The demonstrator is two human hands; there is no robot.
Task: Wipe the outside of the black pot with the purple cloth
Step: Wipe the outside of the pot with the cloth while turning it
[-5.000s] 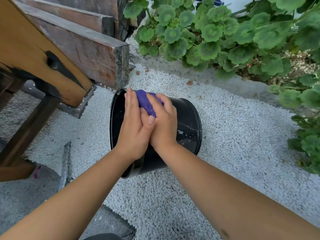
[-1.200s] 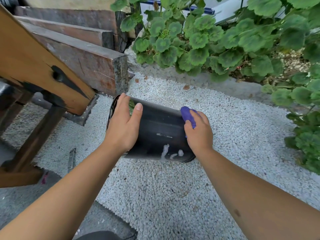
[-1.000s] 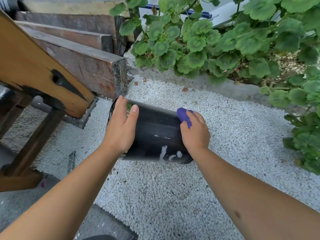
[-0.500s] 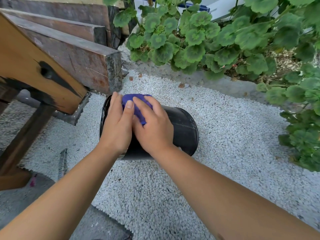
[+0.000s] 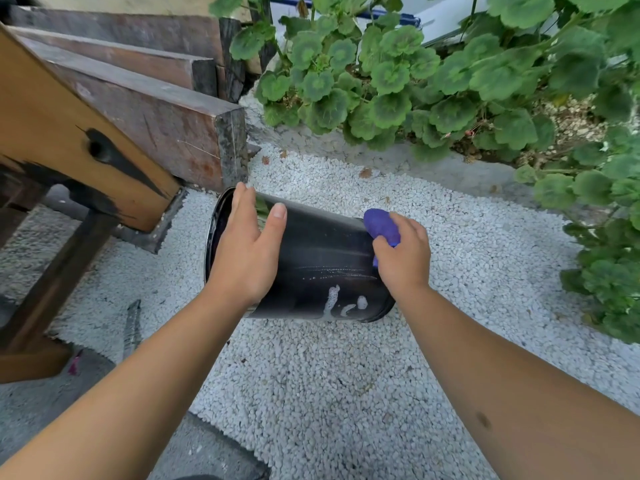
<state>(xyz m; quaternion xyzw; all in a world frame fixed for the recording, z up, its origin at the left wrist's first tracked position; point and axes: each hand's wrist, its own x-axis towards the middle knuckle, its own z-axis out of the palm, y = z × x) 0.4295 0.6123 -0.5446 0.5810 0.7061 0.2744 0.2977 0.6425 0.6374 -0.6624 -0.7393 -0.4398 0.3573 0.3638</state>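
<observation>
Black pot (image 5: 322, 258): lay sideways on white gravel (image 5: 311, 375); left hand (image 5: 247, 252) gripped its rim, fingers spread wide; right hand (image 5: 403, 258) fingers clutched purple cloth (image 5: 381, 225) against its right end.

Small white stones (image 5: 311, 393) cover the ground under the right hand (image 5: 403, 261). Beyond that hand grow green plants (image 5: 391, 81) with round leaves (some have dark rings). To the left of the left hand (image 5: 246, 258) slants a brown wooden beam (image 5: 52, 126), with dark wooden planks (image 5: 166, 126) behind it. Nearer than the left hand lies a grey floor (image 5: 34, 417). The light is soft daylight.
</observation>
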